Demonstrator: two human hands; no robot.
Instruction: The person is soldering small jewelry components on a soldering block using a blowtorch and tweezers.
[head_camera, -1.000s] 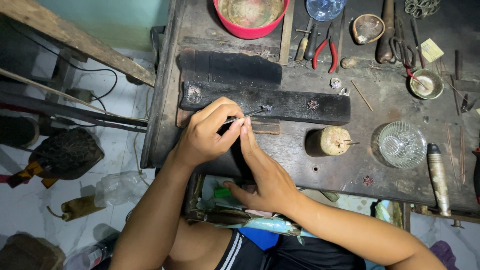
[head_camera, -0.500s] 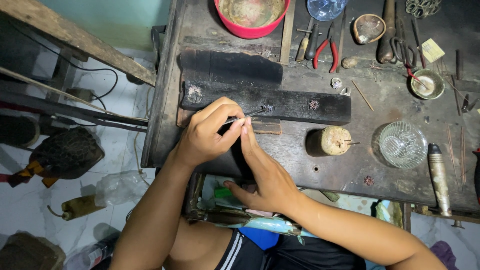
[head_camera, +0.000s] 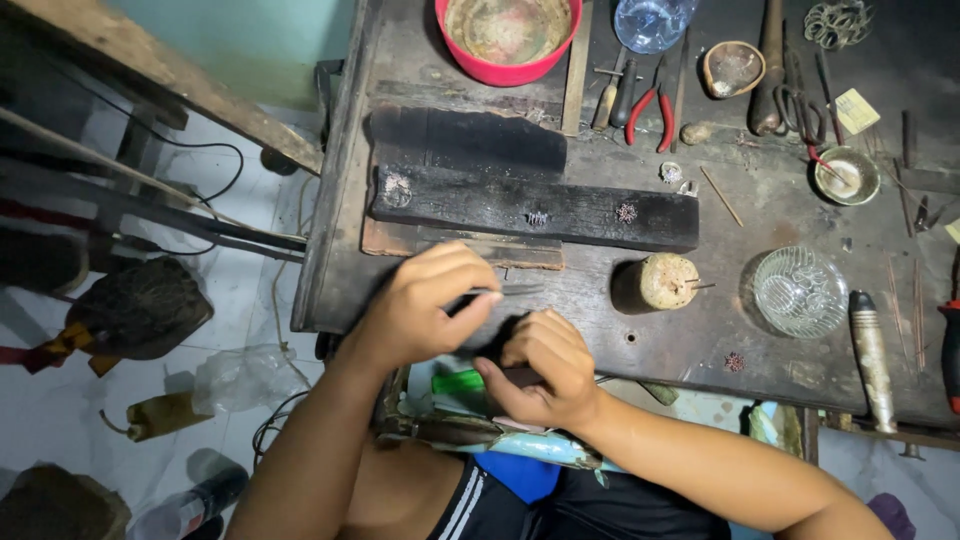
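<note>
My left hand (head_camera: 430, 305) is closed on thin metal tweezers (head_camera: 512, 291), their tips pointing right over the front of the dark wooden workbench (head_camera: 760, 215). My right hand (head_camera: 545, 372) is curled just below them at the bench's front edge, fingers pinched on a small dark piece (head_camera: 518, 378) that I cannot identify. A charred wooden block (head_camera: 530, 205) lies just beyond the hands, with small silver filigree pieces (head_camera: 627, 212) on it. A short wooden stump (head_camera: 665, 282) stands to the right of the hands.
A cut-glass dish (head_camera: 800, 290) sits right of the stump. At the back are a red bowl (head_camera: 508, 35), red-handled pliers (head_camera: 650, 105), a shell dish (head_camera: 733, 68) and a small metal bowl (head_camera: 845, 175). A green item (head_camera: 465, 381) lies under the bench edge. Cables and clutter cover the floor at left.
My right hand has drawn back from the tweezers toward me and curled shut at the bench edge. My left hand keeps the tweezers in almost the same place.
</note>
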